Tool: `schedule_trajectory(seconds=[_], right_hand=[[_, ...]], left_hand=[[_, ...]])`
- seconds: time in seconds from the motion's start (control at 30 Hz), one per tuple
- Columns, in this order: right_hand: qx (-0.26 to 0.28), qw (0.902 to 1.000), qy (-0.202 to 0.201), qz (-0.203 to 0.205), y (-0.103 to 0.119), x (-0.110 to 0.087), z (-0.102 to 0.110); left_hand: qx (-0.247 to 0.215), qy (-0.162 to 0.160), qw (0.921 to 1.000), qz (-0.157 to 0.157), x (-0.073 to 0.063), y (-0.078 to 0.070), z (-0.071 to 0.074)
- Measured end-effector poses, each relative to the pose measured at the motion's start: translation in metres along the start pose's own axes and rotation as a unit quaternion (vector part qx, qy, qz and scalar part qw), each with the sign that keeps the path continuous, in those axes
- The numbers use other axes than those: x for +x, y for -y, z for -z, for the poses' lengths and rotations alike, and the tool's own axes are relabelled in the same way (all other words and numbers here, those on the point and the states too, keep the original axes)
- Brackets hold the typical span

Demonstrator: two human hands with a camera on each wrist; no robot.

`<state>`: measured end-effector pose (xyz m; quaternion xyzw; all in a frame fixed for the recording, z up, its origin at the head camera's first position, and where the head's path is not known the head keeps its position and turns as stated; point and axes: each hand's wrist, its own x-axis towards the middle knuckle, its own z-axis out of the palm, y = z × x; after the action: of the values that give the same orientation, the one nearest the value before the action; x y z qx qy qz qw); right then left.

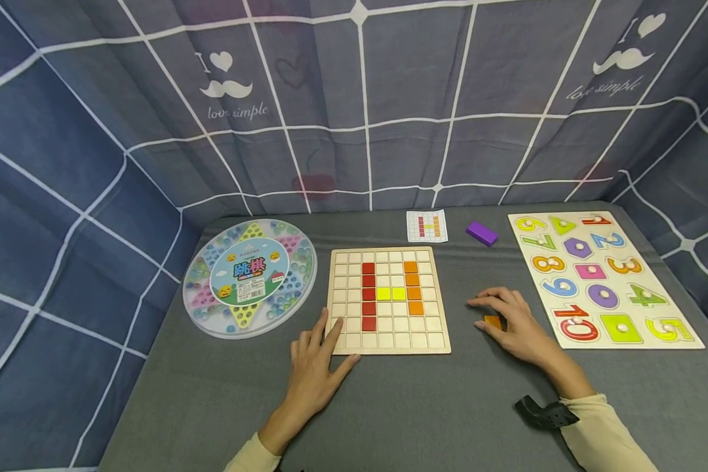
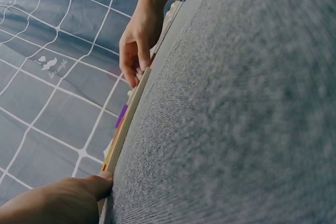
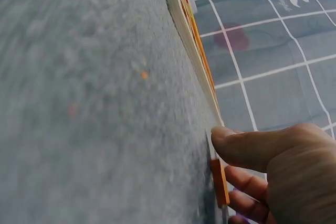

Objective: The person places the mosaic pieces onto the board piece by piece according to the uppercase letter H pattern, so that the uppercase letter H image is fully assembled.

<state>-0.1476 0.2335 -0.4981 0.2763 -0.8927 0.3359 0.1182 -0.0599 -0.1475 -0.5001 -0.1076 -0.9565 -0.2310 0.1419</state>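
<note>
A pale wooden grid board lies on the table, bearing a column of several red tiles, two yellow tiles and a column of several orange tiles. At its lower left corner rests my left hand, fingers extended over the edge and thumb against the front side. My right hand is right of the board, thumb and fingers spread apart around a loose orange tile on the table. The same orange tile is partly hidden by that hand in the head view.
A small pattern card lies behind the board, and a purple block right of it. A round Chinese checkers set is at left. A number puzzle board is at right. Patterned cloth hangs behind.
</note>
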Motion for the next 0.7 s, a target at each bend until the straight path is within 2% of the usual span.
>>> schedule_trajectory(seconds=[0.23,0.47,0.7], right_hand=[[0.011,0.9998,0.014,-0.003,0.001,-0.007,0.007],[0.002,0.9995,0.027,0.016,0.002,-0.018,0.013],[0.025,0.9992,0.030,0.008,0.001,-0.021,0.014]], left_hand=[[0.003,-0.001,1.0000,-0.002,0.000,0.001,0.001],[0.004,0.000,1.0000,-0.001,0.000,0.000,0.000],[0.000,0.001,1.0000,-0.001,0.000,0.001,-0.001]])
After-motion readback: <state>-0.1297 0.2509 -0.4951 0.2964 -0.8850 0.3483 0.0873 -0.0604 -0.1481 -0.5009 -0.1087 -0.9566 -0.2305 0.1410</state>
